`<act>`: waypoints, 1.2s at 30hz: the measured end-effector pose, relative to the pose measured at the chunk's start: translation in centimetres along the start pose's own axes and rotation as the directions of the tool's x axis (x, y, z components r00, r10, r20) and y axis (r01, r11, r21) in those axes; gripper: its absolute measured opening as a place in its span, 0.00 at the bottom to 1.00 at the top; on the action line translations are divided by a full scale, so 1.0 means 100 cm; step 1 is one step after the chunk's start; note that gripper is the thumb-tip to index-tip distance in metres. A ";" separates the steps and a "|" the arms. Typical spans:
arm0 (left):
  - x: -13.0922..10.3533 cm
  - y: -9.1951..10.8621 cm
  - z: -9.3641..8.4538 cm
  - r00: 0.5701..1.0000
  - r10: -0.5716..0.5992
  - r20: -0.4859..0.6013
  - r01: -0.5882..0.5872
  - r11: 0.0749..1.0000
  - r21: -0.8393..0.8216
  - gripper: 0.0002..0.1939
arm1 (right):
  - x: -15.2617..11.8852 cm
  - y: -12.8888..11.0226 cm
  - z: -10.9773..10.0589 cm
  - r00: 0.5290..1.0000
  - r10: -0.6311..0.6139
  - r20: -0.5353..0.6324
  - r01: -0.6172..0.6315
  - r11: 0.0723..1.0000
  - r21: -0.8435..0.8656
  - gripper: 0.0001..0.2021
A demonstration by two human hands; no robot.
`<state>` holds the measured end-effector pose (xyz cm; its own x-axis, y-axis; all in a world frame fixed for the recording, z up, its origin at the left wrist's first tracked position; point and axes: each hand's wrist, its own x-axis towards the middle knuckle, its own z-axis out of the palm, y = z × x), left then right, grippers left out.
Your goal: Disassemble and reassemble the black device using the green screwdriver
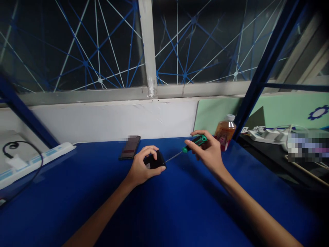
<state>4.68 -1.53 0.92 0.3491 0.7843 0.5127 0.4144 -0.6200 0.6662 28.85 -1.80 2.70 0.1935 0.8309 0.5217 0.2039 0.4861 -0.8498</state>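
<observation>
My left hand [144, 167] grips a small black box-shaped device [160, 159] by its edges, thumb along the near side and fingers over the top. A pale label shows on the device beneath my fingers. In my right hand [209, 151] is a screwdriver [195, 143] with a green and black handle, held between thumb and fingers. Its thin metal shaft slants down to the left, and the tip meets the right side of the device. Whether the tip sits in a screw is too small to tell.
A dark smartphone [130, 147] lies behind my left hand on the blue table [159, 212]. Behind my right hand stands a bottle of orange-brown drink [225, 132]. A white power strip [38, 164] with a black cable runs along the left. Blue frame posts [259, 79] rise at both sides.
</observation>
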 end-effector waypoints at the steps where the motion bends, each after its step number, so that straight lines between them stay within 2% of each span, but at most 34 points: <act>1: 0.000 0.000 0.000 1.000 -0.002 0.006 0.002 1.000 0.001 0.15 | 0.000 0.000 0.001 1.000 -0.002 -0.008 0.002 1.000 -0.001 0.17; 4: -0.001 0.001 0.004 0.999 -0.011 0.048 0.011 1.000 0.016 0.16 | 0.001 0.003 -0.001 0.998 -0.024 -0.052 0.022 0.999 -0.049 0.15; 7: -0.003 0.001 0.013 0.992 -0.005 0.127 -0.003 0.998 0.063 0.18 | 0.007 0.006 -0.008 0.992 -0.093 -0.084 0.077 0.981 -0.176 0.12; 10: -0.008 0.000 0.021 0.975 -0.015 0.224 -0.017 0.990 0.143 0.19 | 0.013 0.011 -0.018 0.988 -0.135 -0.079 0.105 0.946 -0.306 0.08; 15: -0.013 -0.001 0.026 0.949 -0.005 0.314 -0.062 0.977 0.203 0.18 | 0.019 0.021 -0.026 0.987 -0.152 -0.044 0.114 0.877 -0.466 0.06; 26: -0.013 0.001 0.027 0.925 0.018 0.379 -0.105 0.972 0.210 0.16 | 0.019 0.032 -0.025 0.994 -0.102 -0.029 0.069 0.831 -0.552 0.07; 31: -0.013 0.000 0.024 0.910 0.003 0.416 -0.113 0.964 0.241 0.24 | 0.017 0.035 -0.022 0.997 -0.078 0.004 0.067 0.825 -0.560 0.07; 36: -0.013 0.002 0.023 0.900 0.066 0.432 -0.188 0.951 0.245 0.28 | 0.016 0.032 -0.021 0.997 -0.078 0.002 0.066 0.832 -0.552 0.07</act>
<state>6.21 -2.70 -0.86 0.7043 0.6558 0.2717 0.5345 -0.7418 0.4050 31.81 0.55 0.95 0.1756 0.7909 0.5862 0.7116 0.3095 -0.6307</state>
